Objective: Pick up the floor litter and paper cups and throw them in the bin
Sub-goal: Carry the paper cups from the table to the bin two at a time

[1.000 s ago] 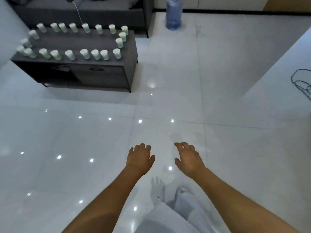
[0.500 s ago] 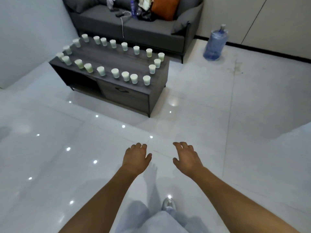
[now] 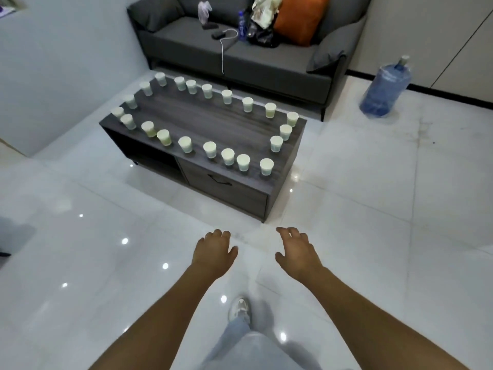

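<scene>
Closer now: table and sofa brought into fuller view | both hands relaxed, nothing held | paper cups all uncollected; bin unseen.

Head view, forward-down, over floor

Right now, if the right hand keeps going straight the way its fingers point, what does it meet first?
Probably the near right corner of the coffee table, below the corner paper cup. The right hand has only bare floor before it; depth is uncertain.
</scene>
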Action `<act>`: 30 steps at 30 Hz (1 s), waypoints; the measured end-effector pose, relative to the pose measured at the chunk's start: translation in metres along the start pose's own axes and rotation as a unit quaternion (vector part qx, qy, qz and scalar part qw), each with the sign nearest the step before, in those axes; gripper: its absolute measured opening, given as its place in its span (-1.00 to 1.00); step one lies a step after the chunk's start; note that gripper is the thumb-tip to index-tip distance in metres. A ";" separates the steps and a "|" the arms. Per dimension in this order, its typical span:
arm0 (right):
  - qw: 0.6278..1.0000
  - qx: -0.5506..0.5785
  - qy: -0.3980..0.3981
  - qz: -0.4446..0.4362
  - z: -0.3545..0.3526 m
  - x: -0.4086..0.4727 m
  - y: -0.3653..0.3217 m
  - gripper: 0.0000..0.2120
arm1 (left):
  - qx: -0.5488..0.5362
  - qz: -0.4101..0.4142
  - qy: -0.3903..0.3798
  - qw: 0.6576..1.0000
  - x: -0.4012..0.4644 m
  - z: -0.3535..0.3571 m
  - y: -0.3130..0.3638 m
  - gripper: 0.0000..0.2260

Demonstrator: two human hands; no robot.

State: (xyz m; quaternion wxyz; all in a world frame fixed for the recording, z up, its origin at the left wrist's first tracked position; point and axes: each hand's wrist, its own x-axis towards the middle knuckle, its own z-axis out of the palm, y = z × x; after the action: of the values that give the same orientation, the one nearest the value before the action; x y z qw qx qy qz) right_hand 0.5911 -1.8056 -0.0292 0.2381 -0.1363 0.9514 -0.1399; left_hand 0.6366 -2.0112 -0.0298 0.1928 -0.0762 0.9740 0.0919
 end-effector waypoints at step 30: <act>0.995 0.019 -0.067 0.075 -0.094 0.459 0.036 -0.45 | -0.019 0.011 -0.044 0.999 0.465 -0.058 -0.016 -0.54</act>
State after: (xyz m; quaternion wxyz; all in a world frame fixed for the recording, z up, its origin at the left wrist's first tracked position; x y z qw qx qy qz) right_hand 0.1483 -1.9033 -0.1513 0.3139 -0.0689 0.9380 -0.1300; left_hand 0.1933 -2.0915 -0.1611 0.2333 -0.0647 0.9633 0.1159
